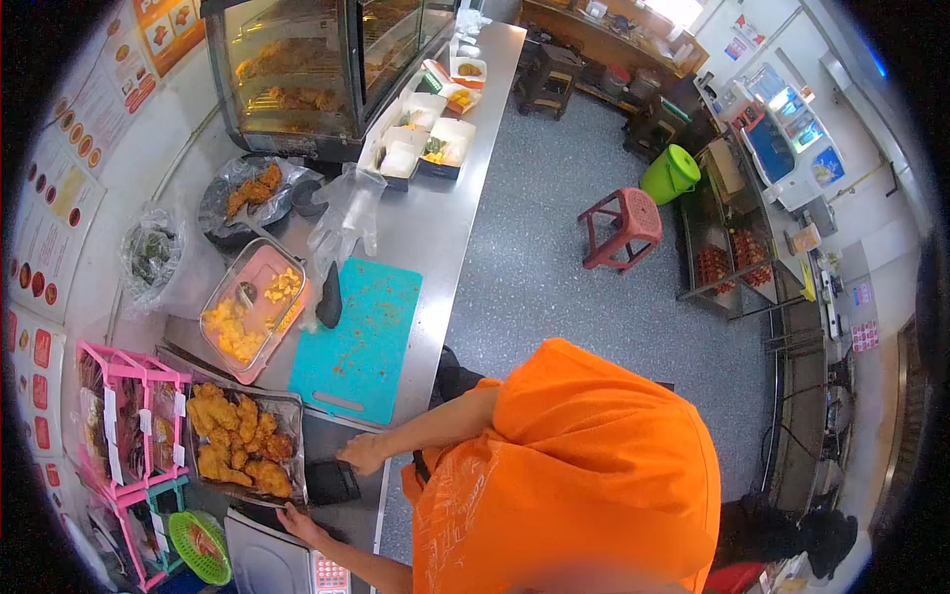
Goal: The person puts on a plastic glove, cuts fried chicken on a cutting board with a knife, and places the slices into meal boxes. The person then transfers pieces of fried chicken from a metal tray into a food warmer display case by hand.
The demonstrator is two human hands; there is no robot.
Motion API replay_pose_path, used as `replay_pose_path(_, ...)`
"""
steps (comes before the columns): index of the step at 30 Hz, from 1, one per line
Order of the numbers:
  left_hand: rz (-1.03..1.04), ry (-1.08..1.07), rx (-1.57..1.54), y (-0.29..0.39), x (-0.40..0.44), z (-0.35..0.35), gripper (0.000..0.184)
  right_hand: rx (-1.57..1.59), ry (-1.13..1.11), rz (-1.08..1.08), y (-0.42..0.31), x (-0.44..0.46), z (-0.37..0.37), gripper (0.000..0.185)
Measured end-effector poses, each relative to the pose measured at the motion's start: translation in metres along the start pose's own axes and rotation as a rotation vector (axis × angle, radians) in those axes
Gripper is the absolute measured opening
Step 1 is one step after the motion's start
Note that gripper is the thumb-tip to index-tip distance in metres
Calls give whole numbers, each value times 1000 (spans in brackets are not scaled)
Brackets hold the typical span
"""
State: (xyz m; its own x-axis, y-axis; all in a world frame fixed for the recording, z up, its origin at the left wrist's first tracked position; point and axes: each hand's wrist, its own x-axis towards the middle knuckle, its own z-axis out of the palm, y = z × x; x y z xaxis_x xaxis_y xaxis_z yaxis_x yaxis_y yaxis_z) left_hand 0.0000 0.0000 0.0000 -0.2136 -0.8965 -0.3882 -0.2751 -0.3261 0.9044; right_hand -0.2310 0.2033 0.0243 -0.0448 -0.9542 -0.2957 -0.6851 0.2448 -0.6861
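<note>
My left hand (305, 526) is at the near corner of a metal tray (302, 436) heaped with fried chicken (233, 441), its fingers closed at the tray's edge. My right hand (364, 454) is beside the upper edge of a flat black object (333, 482) on the steel counter. Its fingers are curled together, and whatever they hold is hidden. Just beyond that hand lies a turquoise cutting board (358, 337) dotted with crumbs. A grey scale (262, 556) with a red-and-white keypad stands below my left hand.
A clear container of yellow pieces (240, 342) stands behind the board, beside a dark handle (330, 294). Further along are a plastic glove (346, 213), several open food boxes (447, 147) and a glass warming cabinet (292, 74). A pink rack (129, 376) stands by the wall. A red stool (625, 223) and green bin (670, 173) are on the floor.
</note>
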Motion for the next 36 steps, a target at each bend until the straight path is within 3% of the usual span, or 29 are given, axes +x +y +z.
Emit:
replay_pose_path(2, 57, 20, 33, -11, -4, -7, 57, 7, 29, -150, 6, 0, 5, 29)
replay_pose_path(3, 278, -5, 312, -25, 10, 1, 57, -20, -6, -197, 28, 2, -6, 26)
replay_pose_path(5, 345, 224, 783, -14, -22, 1, 59, 42, -12, -264, 42, -29, -34, 23)
replay_pose_path(6, 348, 312, 673, -9, -36, 19, 58, 23, 28, -222, 60, -40, -50, 18)
replay_pose_path(7, 453, 367, 614, -9, -46, 26, 55, 180, 212, -94, 78, -61, -50, 22)
replay_pose_path(8, 544, 416, 745, 16, -70, 40, 45, 273, 281, -119, 100, -76, -59, 23)
replay_pose_path(9, 639, 510, 556, 12, -77, 61, 35, 320, 322, 11, 93, -102, -95, 24)
replay_pose_path(10, 720, 511, 609, 24, -90, 78, 26, 263, 405, 43, 110, -118, -103, 29)
replay_pose_path(11, 643, 435, 424, 22, -95, 96, 21, 201, 406, 176, 115, -131, -122, 34)
replay_pose_path(12, 663, 400, 570, 47, -117, 122, 24, 236, 481, 251, 123, -145, -132, 37)
replay_pose_path(14, 440, 168, 656, 60, -131, 168, 28, 283, 607, 391, 142, -159, -154, 40)
replay_pose_path(15, 598, 90, 521, 63, -134, 198, 27, 302, 659, 453, 152, -163, -166, 41)
replay_pose_path(18, 729, -103, 392, 102, -143, 311, 20, 481, 872, 533, 176, -169, -212, 43)
replay_pose_path(19, 753, -194, 299, 141, -158, 357, 25, 371, 897, 599, 197, -165, -220, 45)
replay_pose_path(21, 796, -445, 250, 178, -165, 449, 35, 169, 1063, 524, 216, -173, -255, 45)
replay_pose_path(23, 849, -680, 362, 202, -146, 527, 47, 395, 1007, 526, 220, -192, -308, 41)
replay_pose_path(24, 862, -709, 362, 229, -154, 567, 40, 425, 1016, 492, 235, -201, -322, 39)
replay_pose_path(27, 890, -627, 830, 258, -121, 670, 37, 507, 1009, 391, 277, -211, -356, 35)
replay_pose_path(28, 1038, -479, 729, 240, -98, 697, 32, 509, 1003, 376, 290, -217, -368, 34)
replay_pose_path(31, 1002, -443, 967, 218, -59, 718, 30, 519, 934, 382, 310, -229, -405, 31)
replay_pose_path(34, 793, -423, 865, 248, -102, 694, 34, 550, 918, 339, 319, -218, -425, 26)
replay_pose_path(36, 772, -395, 709, 231, -115, 680, 23, 572, 993, 254, 321, -199, -433, 22)
